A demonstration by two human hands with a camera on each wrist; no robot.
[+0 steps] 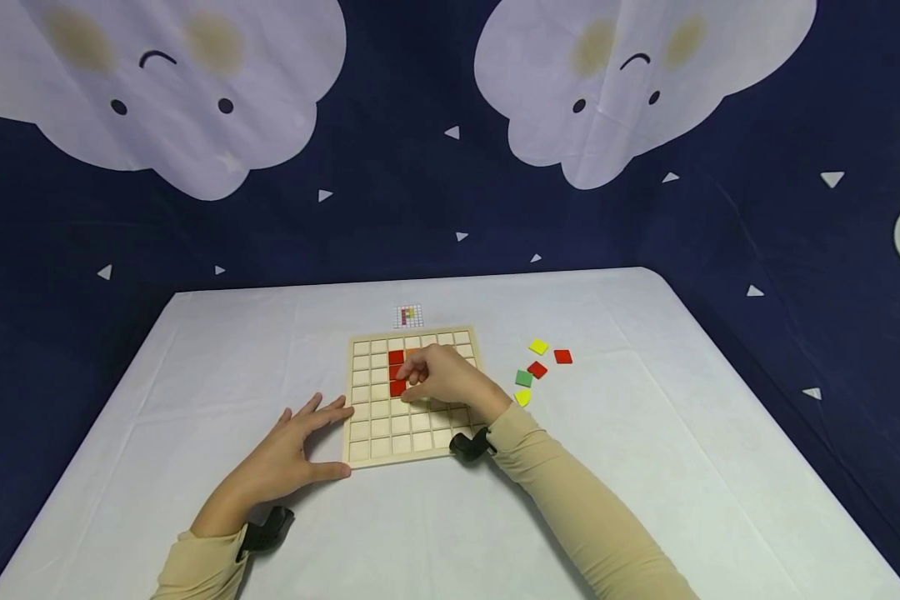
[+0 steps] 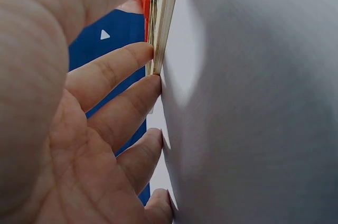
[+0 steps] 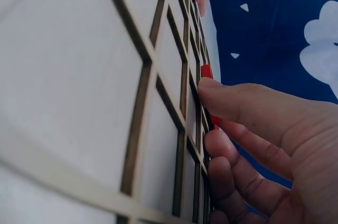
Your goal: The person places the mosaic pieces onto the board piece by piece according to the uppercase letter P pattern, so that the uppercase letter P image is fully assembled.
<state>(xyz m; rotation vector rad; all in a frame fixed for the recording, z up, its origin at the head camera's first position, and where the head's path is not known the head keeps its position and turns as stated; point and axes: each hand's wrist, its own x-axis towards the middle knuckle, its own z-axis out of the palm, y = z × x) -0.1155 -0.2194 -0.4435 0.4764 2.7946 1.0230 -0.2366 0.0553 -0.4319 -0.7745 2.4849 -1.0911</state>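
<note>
A square wooden grid board (image 1: 367,454) lies on the table. Several red square tiles (image 1: 397,357) form a column in it, beside an orange tile (image 1: 412,353) partly hidden by the right hand. My right hand (image 1: 450,375) is over the board, fingers curled, thumb and index finger pinching a red tile (image 3: 215,120) at the column; the fingers hide part of it. My left hand (image 1: 288,454) lies at the board's left side with fingers spread. Its thumb touches the near left corner, and fingertips (image 2: 153,82) meet the board's edge.
Right of the board lie loose tiles: yellow ones (image 1: 538,347), red ones (image 1: 563,357) and a green one (image 1: 523,378). A small printed pattern card (image 1: 408,316) sits beyond the board's far edge. White cloth covers the table (image 1: 270,333); a dark blue cloud-patterned curtain (image 1: 390,225) hangs behind.
</note>
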